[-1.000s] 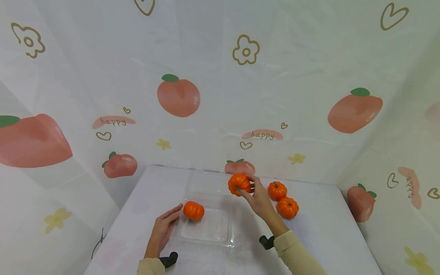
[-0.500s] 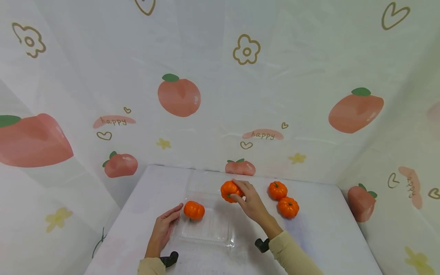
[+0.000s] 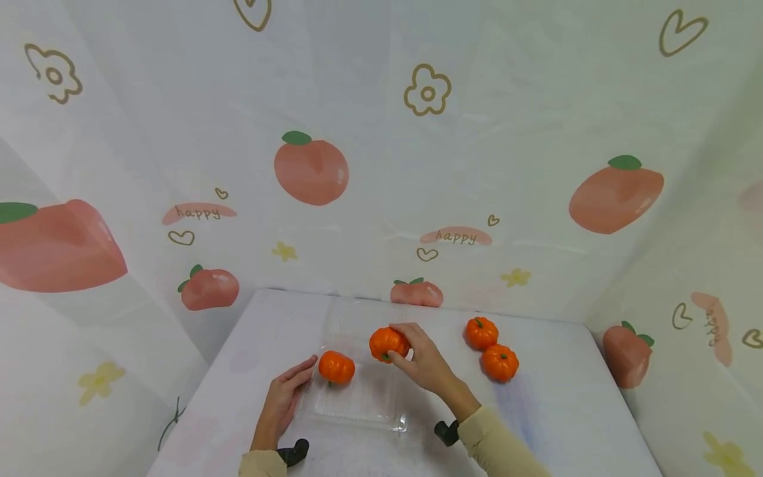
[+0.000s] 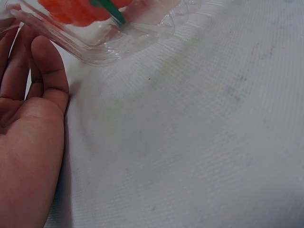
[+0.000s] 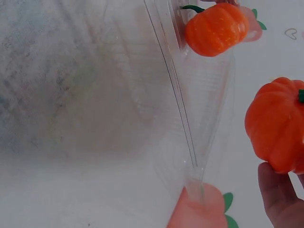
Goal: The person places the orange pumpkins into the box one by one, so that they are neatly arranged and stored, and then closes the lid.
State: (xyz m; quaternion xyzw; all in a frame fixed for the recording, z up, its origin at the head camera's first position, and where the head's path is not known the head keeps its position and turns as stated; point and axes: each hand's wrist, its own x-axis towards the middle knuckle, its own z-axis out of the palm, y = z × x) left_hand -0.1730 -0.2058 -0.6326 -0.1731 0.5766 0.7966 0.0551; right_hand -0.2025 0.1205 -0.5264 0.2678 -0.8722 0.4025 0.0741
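An orange mini pumpkin (image 3: 389, 344) with a green stem is in my right hand (image 3: 422, 361), thumb at the stem side and fingers over the far side. It is held over the clear plastic clamshell box (image 3: 357, 420), near the fold between tray and lid. The right wrist view shows this held pumpkin (image 5: 276, 124) with fingertips against it. Another pumpkin (image 3: 336, 368) lies on its side in the tray's left back corner, its stem (image 4: 111, 10) showing through the plastic in the left wrist view. My left hand (image 3: 285, 397) touches the box's left edge, its fingers loosely extended.
Two more mini pumpkins, one farther back (image 3: 481, 333) and one nearer (image 3: 499, 363), stand close together on the white tabletop (image 3: 554, 397) to the right. The box's transparent lid (image 3: 352, 318) lies folded back behind the tray. A printed white cloth (image 3: 369, 132) hangs around the table.
My right hand has carried its pumpkin left and toward me, from right of the lid to over the box. The left hand and the other pumpkins have stayed in place.
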